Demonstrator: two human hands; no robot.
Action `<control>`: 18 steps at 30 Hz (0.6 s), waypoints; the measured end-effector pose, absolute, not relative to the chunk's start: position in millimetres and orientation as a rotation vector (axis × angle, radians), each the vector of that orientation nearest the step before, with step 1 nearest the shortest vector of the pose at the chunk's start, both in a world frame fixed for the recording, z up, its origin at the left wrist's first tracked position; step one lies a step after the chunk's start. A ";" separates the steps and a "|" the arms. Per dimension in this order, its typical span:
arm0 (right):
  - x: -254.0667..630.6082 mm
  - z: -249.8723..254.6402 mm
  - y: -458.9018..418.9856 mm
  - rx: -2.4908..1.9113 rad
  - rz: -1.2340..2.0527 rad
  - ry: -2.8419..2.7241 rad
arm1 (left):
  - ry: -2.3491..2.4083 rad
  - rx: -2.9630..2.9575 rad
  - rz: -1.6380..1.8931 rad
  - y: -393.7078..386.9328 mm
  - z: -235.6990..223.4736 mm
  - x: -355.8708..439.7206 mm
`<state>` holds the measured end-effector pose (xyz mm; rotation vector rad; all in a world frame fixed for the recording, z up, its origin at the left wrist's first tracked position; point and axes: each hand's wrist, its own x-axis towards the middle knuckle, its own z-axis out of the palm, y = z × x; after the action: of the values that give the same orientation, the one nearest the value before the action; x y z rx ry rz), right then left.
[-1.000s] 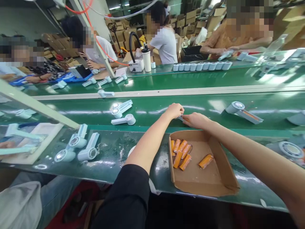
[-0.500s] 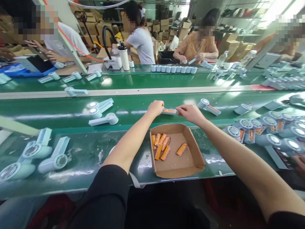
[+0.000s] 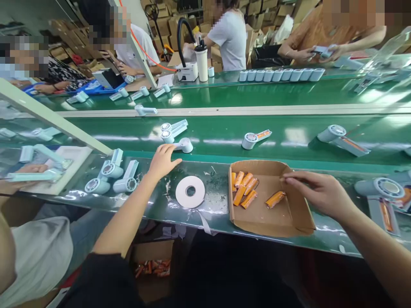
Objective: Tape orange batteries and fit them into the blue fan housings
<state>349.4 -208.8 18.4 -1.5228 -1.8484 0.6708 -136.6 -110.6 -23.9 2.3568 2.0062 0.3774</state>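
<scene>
Now separated, the left hand [image 3: 163,161] has its fingers partly spread, thumb apart, at the handle of a light-blue fan [image 3: 186,145]. The right hand [image 3: 316,192] is above the right side of the cardboard box [image 3: 272,230], thumb and forefinger close together; full closure or any held item cannot be determined. The second fan [image 3: 249,140], previously between the hands, lies released on the green belt [image 3: 218,128], right of centre, with an orange battery [image 3: 263,134] in its handle; its seating appears complete. Left-hand fingers obscure the first handle's end. Units at the right edge are cut off.
</scene>
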 end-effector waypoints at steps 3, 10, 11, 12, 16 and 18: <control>335.1 24.5 -193.8 -1.475 0.708 -1.779 | 2.077 2.369 0.102 -57.6 -17.2 -134.6; 345.5 23.0 -215.9 -1.693 0.784 -1.356 | 2.144 2.361 -0.069 19.7 -8.2 -122.5; 348.4 21.2 -220.4 -1.736 0.762 -1.312 | 2.128 2.302 -0.144 30.5 -5.1 -120.5; 351.8 18.9 -225.3 -1.775 0.740 -1.293 | 2.100 2.253 -0.215 40.7 -1.7 -118.6; 376.1 0.4 -247.5 -1.891 0.686 -1.393 | 2.022 2.179 -0.321 67.3 6.8 -113.4; 393.0 -13.2 -257.0 -1.934 0.544 -1.440 | 2.038 2.143 -0.340 71.5 6.7 -112.1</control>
<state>393.0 -257.0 -13.2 -1.9337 -1.4403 0.5439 -112.1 71.5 6.7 2.1435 2.0384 -0.3396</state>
